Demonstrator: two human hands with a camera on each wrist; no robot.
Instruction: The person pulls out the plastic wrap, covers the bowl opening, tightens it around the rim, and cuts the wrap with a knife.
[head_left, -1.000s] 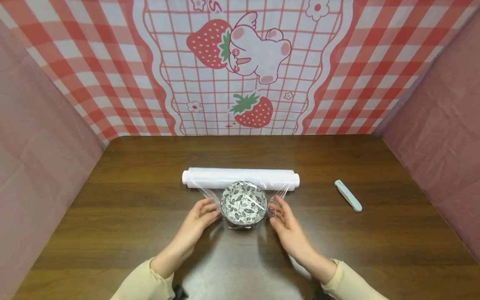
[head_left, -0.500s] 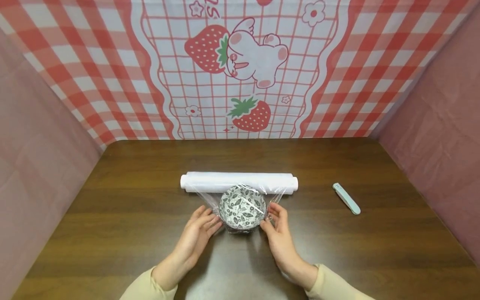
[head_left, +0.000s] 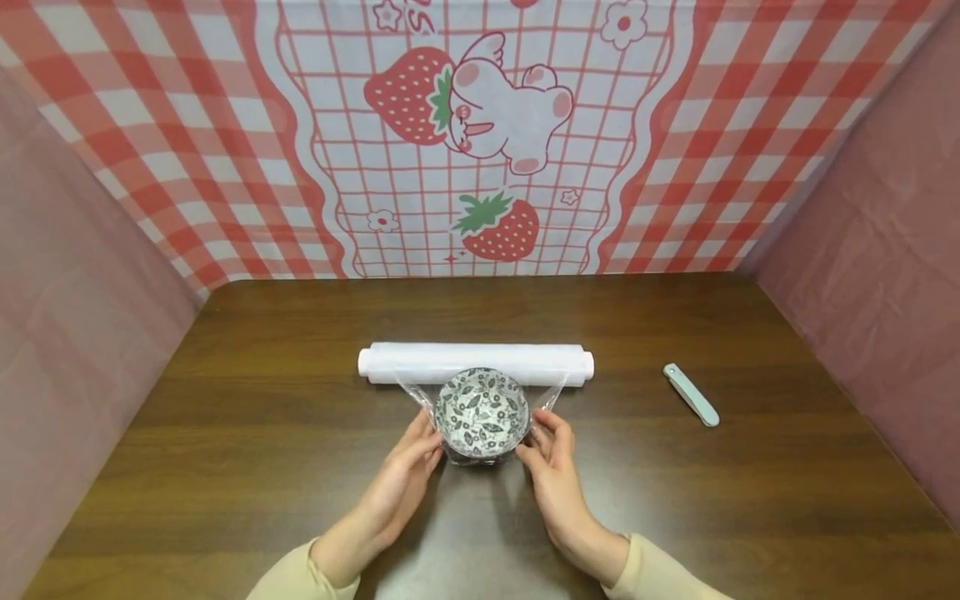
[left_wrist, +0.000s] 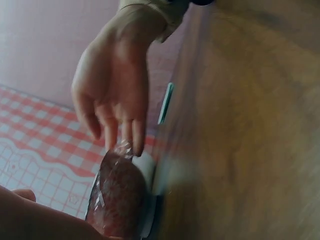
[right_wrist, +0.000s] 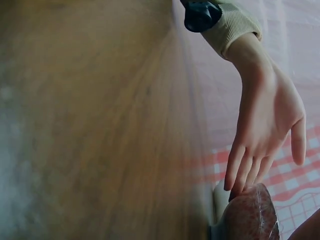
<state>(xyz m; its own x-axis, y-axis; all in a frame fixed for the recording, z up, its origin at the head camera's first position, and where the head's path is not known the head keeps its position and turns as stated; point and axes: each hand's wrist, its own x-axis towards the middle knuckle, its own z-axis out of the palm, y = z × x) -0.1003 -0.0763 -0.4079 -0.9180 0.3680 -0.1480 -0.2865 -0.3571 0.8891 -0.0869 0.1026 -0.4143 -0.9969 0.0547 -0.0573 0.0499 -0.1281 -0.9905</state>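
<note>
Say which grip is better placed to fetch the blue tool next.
Right, most likely. The blue tool lies off to the right, so the right grip is nearer; the left grip would probably have to reach past the bowl. Both are at the bowl's sides.

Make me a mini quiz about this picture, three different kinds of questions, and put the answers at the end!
1. True or false: the slim, pale blue-green tool lies to the right of the white, tube-shaped roll.

2. What is between the left hand and the right hand?
A) the roll
B) the round white bowl with grey leaf print
C) the tool

3. Fill the gap: shiny, see-through plastic film runs from the roll to the ____.

Key: 1. True. 2. B. 3. Bowl.
</note>
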